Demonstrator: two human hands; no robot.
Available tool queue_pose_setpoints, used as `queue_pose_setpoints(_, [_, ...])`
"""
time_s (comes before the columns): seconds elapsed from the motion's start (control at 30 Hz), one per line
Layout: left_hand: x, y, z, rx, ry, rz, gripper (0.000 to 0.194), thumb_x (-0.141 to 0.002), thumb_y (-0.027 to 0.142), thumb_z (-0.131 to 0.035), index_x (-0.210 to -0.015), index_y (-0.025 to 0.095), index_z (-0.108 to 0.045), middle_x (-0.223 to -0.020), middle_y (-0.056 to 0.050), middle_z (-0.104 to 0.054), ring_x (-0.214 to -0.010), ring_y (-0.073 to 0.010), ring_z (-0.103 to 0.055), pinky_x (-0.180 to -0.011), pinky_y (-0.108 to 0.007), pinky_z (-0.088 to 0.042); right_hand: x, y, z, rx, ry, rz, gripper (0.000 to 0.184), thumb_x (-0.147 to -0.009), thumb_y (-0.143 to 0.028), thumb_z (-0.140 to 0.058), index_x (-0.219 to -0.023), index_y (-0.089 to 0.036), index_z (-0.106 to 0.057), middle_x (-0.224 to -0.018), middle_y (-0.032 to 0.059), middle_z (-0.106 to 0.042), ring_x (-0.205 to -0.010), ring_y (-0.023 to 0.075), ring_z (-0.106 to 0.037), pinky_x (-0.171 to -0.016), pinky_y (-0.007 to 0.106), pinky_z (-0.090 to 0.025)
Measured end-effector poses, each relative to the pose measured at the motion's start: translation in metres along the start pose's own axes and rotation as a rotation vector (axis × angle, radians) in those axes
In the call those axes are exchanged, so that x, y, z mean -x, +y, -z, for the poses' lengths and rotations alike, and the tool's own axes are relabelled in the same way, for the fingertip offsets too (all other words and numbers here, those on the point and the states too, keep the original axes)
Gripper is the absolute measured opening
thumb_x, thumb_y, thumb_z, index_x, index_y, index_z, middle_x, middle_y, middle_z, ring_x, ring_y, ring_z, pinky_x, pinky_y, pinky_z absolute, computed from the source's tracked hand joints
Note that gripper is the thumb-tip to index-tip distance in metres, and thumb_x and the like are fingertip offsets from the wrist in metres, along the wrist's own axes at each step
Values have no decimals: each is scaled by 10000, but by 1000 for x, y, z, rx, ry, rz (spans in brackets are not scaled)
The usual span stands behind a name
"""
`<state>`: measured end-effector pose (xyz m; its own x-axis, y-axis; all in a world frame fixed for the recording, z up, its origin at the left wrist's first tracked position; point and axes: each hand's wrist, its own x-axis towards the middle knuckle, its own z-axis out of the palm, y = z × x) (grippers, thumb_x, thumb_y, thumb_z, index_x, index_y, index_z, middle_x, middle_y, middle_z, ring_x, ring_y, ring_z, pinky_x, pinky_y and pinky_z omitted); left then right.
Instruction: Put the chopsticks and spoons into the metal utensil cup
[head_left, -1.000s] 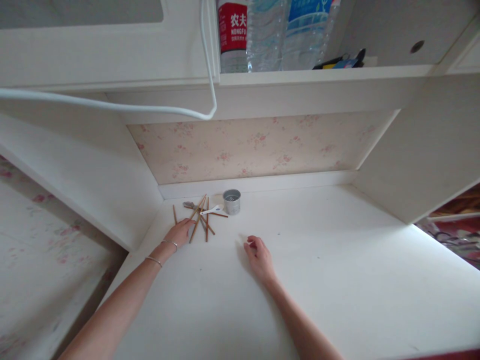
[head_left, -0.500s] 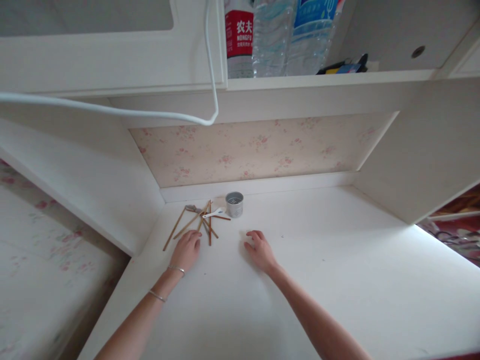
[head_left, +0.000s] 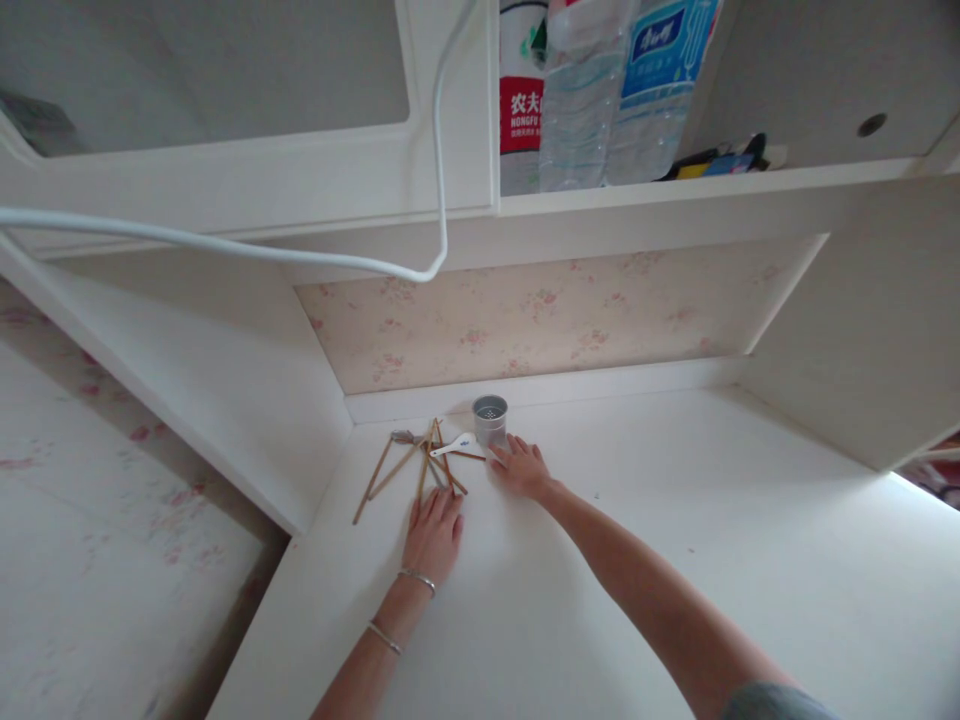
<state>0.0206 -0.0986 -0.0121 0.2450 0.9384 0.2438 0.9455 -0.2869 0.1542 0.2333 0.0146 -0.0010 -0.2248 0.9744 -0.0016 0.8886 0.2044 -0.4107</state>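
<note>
Several brown chopsticks (head_left: 381, 468) lie crossed in a loose heap on the white tabletop. On top of them rests a white spoon (head_left: 453, 444) with a small blue mark, and a grey metal utensil head (head_left: 403, 437) shows at the back of the heap. My left hand (head_left: 433, 530) lies palm down at the near ends of the chopsticks, fingers extended, holding nothing. To the heap's right stands an upright silver cup (head_left: 490, 420) with holes in its bottom. My right hand (head_left: 520, 466) is at its near right side, thumb and fingers apart; whether they touch it I cannot tell.
A white cable (head_left: 352, 262) hangs across the upper left, in front of a cabinet door (head_left: 450, 150). Water bottles (head_left: 577, 110) stand on the open shelf above. White side panels (head_left: 847, 320) and a flowered wall (head_left: 540, 310) enclose the tabletop.
My right hand has moved forward to the cup. My left hand has shifted right along the near ends of the chopsticks. The view has tilted up and turned slightly left.
</note>
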Motion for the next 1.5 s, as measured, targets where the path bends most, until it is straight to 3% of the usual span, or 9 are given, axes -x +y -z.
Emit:
queue_pose_setpoints(0.27, [-15, 2, 1, 2, 19, 49, 348, -917, 262, -430, -1232, 318, -570, -1363, -62, -537, -1294, -281, -412, -1086, -633, -217, -26, -2, -1, -14, -15, -6, 482, -923, -442, -440, -1391, -330, -442, -1538, 99, -303, -1402, 315, -260, -1082, 600, -143])
queue_pose_setpoints(0.43, [-26, 5, 0, 17, 2, 85, 375, -907, 281, -458, -1269, 332, -542, -1379, -73, -524, -1292, -302, -405, -1066, -673, -188, -20, -4, 2, -97, 52, -10, 467, -907, -398, -476, -1356, -271, -490, -1493, 112, -384, -1375, 306, -318, -1095, 561, -187])
queue_pose_setpoints(0.67, [-29, 1, 11, 61, 3, 71, 332, -901, 286, -476, -1219, 279, -575, -1399, -86, -498, -1308, -293, -397, -1094, -646, -186, 51, -11, 4, -340, 232, 30, 325, -927, -313, -422, -1176, -223, -610, -1225, 89, -627, -1163, 232, -543, -1026, 395, -389])
queue_pose_setpoints(0.83, [-4, 30, 19, 354, 110, 30, 265, -915, 275, -445, -1090, 222, -637, -1154, -98, -636, -1131, -230, -560, -1052, -447, -394, 123, -19, -5, -703, 243, -29, 337, -940, -450, -409, -1073, -219, -616, -866, 60, -698, -745, 196, -648, -689, 331, -527])
queue_pose_setpoints(1.0, [21, 80, 23, 875, 14, 159, 275, -933, 390, -427, -971, 225, -644, -926, -51, -706, -842, -167, -662, -768, -276, -535, 173, -40, -13, -1191, 78, -95, 341, -871, -533, -556, -989, -215, -598, -689, 0, -614, -543, 133, -533, -492, 248, -418])
queue_pose_setpoints(1.13, [25, 93, 30, 980, 59, 272, 295, -905, 443, -477, -970, 215, -652, -887, -45, -716, -791, -165, -662, -722, -266, -534, 196, -68, -17, -1605, -189, -47, 369, -798, -516, -675, -990, -237, -527, -969, 32, -653, -851, 178, -626, -728, 324, -504])
queue_pose_setpoints(1.2, [22, 91, 35, 976, 118, 285, 311, -897, 455, -488, -982, 207, -655, -898, -54, -716, -792, -167, -659, -730, -270, -531, 201, -83, -21, -1768, -288, -6, 477, -719, -511, -755, -1028, -234, -520, -1061, 53, -644, -978, 206, -618, -876, 382, -471])
queue_pose_setpoints(1.37, [15, 86, 47, 999, 178, 259, 316, -891, 439, -507, -1025, 199, -663, -941, -65, -714, -785, -162, -650, -731, -259, -523, 202, -110, -35, -1917, -422, 10, 760, -586, -418, -866, -1211, -224, -479, -1008, 58, -667, -956, 230, -641, -902, 409, -454])
queue_pose_setpoints(1.5, [12, 87, 52, 997, 196, 235, 300, -898, 423, -505, -1014, 189, -654, -864, -54, -689, -745, -149, -622, -695, -237, -505, 198, -115, -41, -1845, -663, 98, 578, -570, -354, -875, -1055, -181, -612, -895, 40, -679, -900, 234, -652, -899, 398, -442])
